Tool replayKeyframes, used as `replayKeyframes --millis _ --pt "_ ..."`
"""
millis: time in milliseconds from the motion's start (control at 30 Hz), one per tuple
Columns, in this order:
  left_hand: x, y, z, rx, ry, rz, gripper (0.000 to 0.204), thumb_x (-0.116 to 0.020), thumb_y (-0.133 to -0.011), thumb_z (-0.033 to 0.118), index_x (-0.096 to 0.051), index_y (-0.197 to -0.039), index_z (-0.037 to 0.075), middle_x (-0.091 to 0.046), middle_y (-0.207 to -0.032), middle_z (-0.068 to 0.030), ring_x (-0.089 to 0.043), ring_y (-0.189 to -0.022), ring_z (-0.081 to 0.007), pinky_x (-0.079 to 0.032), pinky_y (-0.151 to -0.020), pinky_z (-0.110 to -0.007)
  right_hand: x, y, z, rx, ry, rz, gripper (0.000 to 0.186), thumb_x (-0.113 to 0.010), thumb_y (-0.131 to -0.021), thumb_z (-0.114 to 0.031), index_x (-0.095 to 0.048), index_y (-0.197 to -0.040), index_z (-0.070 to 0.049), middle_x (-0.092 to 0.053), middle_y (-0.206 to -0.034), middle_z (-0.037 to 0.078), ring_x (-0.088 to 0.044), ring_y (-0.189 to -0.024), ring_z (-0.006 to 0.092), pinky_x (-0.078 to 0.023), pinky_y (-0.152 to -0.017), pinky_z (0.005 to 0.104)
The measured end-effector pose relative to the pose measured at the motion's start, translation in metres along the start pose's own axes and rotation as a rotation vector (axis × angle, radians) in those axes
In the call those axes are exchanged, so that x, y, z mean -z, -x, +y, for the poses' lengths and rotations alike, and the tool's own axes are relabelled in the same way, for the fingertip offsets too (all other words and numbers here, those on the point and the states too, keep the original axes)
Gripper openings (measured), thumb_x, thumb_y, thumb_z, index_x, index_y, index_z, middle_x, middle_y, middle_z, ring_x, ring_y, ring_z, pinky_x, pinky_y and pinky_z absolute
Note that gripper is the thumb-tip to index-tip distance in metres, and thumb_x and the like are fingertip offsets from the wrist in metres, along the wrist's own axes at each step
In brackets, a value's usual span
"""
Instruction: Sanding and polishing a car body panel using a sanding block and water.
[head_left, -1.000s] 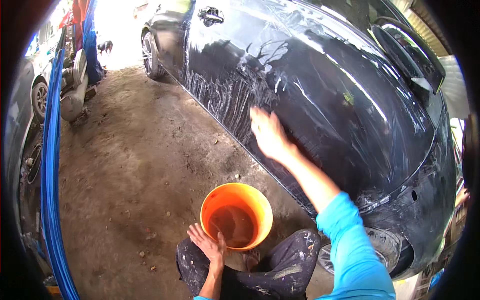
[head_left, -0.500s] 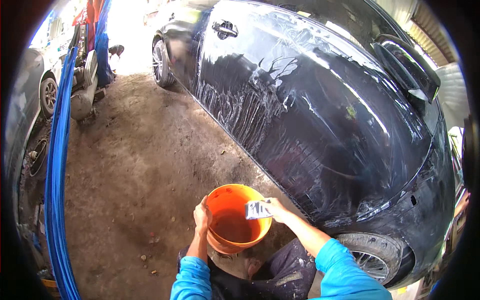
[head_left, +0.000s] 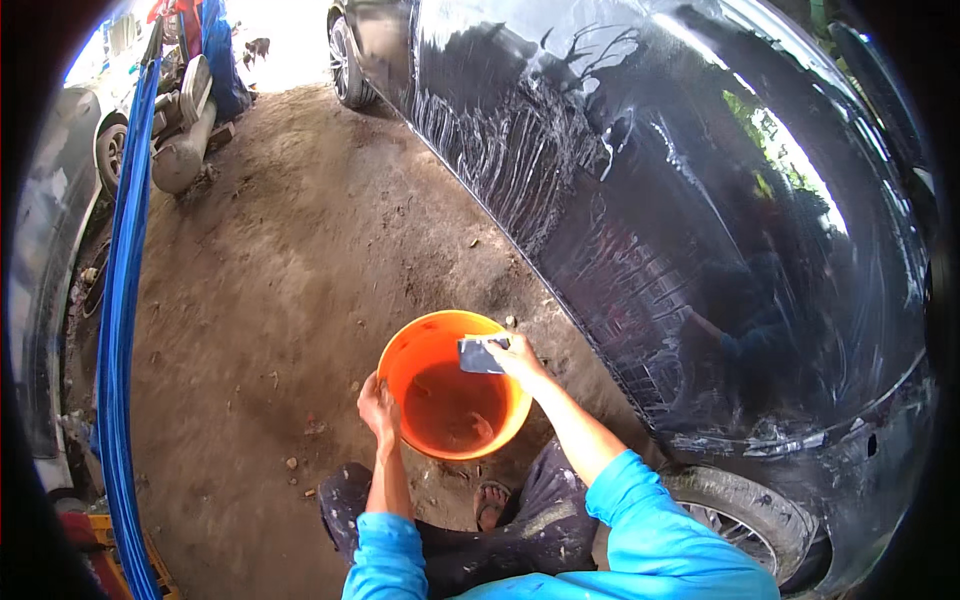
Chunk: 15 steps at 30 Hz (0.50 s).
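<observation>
An orange bucket with murky brownish water in it is in front of my knees, its mouth tipped toward me. My left hand grips its left side, the fingers wrapped round near the rim. In my right hand, over the bucket's right rim, is a flat sanding block, dark grey on its face with a yellow strip along the top edge. It hangs above the water, inside the bucket's outline. To the right stands a black car, its door streaked with whitish residue.
The car's near wheel is close by my right arm. A blue hanging cloth runs down the left side, with another car behind it. Brown dirt ground lies between the cars. My sandalled foot is below the bucket.
My view has shifted, so the bucket and both hands appear higher and farther left. The sanding block's face, whitish and smeared before, now looks dark. Both hands keep their holds.
</observation>
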<state>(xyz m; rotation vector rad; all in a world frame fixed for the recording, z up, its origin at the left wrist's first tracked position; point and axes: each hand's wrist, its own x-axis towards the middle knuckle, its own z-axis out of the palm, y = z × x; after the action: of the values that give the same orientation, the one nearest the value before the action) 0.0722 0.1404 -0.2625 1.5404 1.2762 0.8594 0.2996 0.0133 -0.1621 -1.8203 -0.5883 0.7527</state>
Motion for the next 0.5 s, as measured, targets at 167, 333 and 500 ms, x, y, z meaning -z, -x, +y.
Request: replayKeyframes --millis 167,333,500 --pt "-0.001 0.037 -0.001 0.0 0.213 0.424 0.03 -0.064 -0.095 0.02 -0.061 -0.113 -0.005 -0.066 -0.106 -0.0094 -0.061 -0.096 -0.0181 -0.049 -0.086 -0.033 -0.035 -0.029 -0.004 -0.017 -0.067 -0.148 0.014 -0.07 -0.086 -0.005 -0.069 -0.099 -0.001 -0.069 -0.087 0.002 -0.064 -0.08 0.0105 -0.052 -0.073 0.0279" --pt "-0.023 -0.004 0.034 0.007 0.285 0.261 0.026 -0.062 -0.096 0.014 -0.06 -0.115 -0.004 -0.066 -0.106 -0.009 -0.062 -0.097 -0.0172 -0.049 -0.088 -0.031 -0.054 -0.061 0.011 0.074 -0.18 -0.034 0.022 -0.077 -0.078 -0.006 -0.066 -0.098 -0.002 -0.068 -0.091 0.005 -0.063 -0.087 0.0152 -0.052 -0.078 0.0321" --pt "-0.023 -0.138 0.055 -0.137 0.017 0.009 0.022 -0.054 -0.093 0.006 -0.067 -0.111 0.002 -0.072 -0.095 -0.011 -0.067 -0.092 -0.0199 -0.05 -0.085 -0.03 -0.071 -0.075 -0.002 -0.042 -0.32 0.083 0.023 -0.072 -0.085 -0.012 -0.064 -0.103 -0.002 -0.067 -0.094 0.006 -0.063 -0.084 0.0148 -0.052 -0.077 0.0312"
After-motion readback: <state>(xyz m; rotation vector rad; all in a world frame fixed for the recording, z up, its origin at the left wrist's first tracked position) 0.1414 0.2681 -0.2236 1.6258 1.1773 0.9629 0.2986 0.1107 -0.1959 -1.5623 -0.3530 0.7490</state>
